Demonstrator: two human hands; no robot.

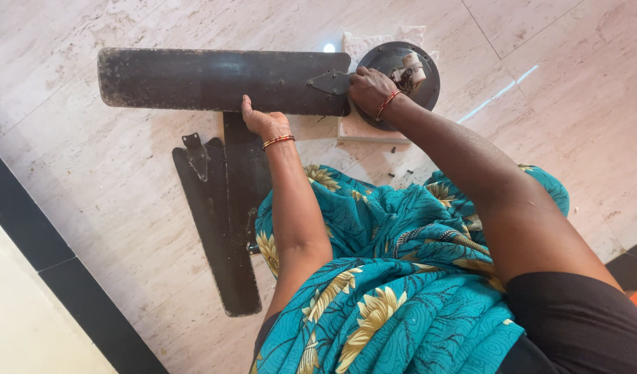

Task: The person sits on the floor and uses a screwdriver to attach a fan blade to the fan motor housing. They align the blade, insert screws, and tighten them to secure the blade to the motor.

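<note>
While my left hand (261, 122) presses down on the near edge of the long dark fan blade (221, 80), fingers curled over its rim, my right hand (369, 88) closes around the spot where the blade's metal bracket (330, 83) meets the round motor housing (401, 73). Whether it pinches a screw or a small tool there, I cannot tell. The housing sits on a pale folded cloth (360, 128) on the marble floor (110, 201), with the blade stretching away to my left. Two more detached blades (225, 228) lie stacked on the floor beside my knee, partly under my left forearm. A few small dark bits that may be screws (401, 170) rest on the floor near the cloth (easy to lose, in my judgement). Doing this well, I reckon, means keeping the blade flat and steady with the left so the bracket does not twist while the right works at the joint.
</note>
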